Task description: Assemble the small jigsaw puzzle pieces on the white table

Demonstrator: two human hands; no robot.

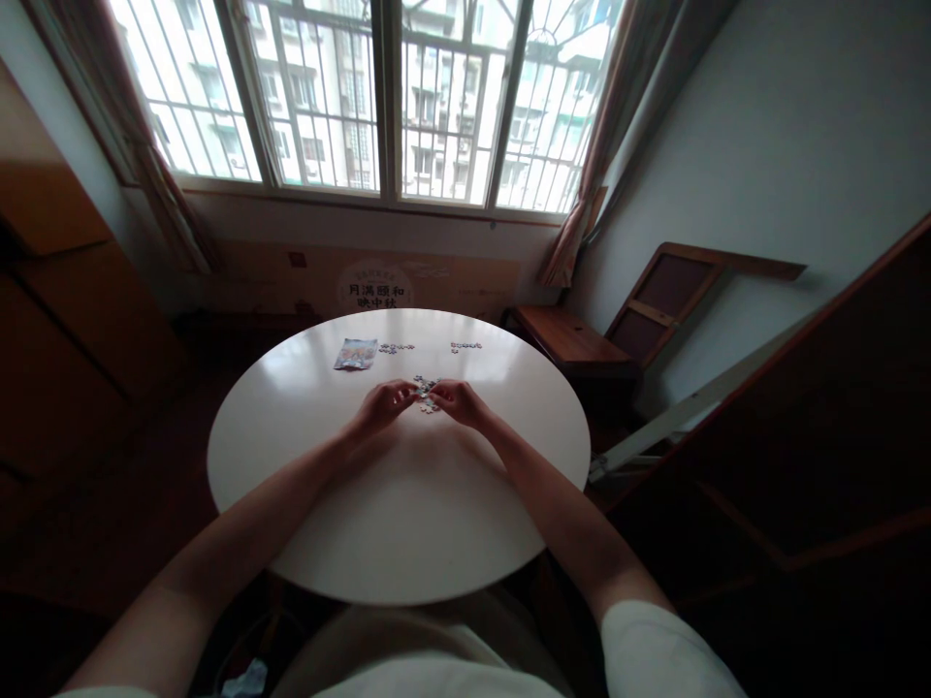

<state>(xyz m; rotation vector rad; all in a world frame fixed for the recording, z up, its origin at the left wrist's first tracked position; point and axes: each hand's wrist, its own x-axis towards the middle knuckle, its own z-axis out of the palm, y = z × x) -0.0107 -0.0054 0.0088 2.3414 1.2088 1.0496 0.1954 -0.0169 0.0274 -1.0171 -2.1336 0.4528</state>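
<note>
Over the middle of a white round table (393,543), my left hand (384,403) and my right hand (455,399) meet with fingers pinched. Small puzzle pieces (426,408) lie loosely heaped just beneath and around the fingertips. Both hands seem to grip pieces at the pile, though the fingers partly cover them and their exact shapes are too small to make out. Farther back, a joined strip of puzzle pieces (397,347) lies beside a printed packet (356,354). Another short strip of puzzle pieces (465,346) is to its right.
A wooden bench or chair (574,337) stands beyond the table's right rim. Barred windows (327,97) with curtains (156,184) rise behind the table. A wooden cabinet (65,359) is at the left, and a large dark panel (815,504) leans at the right.
</note>
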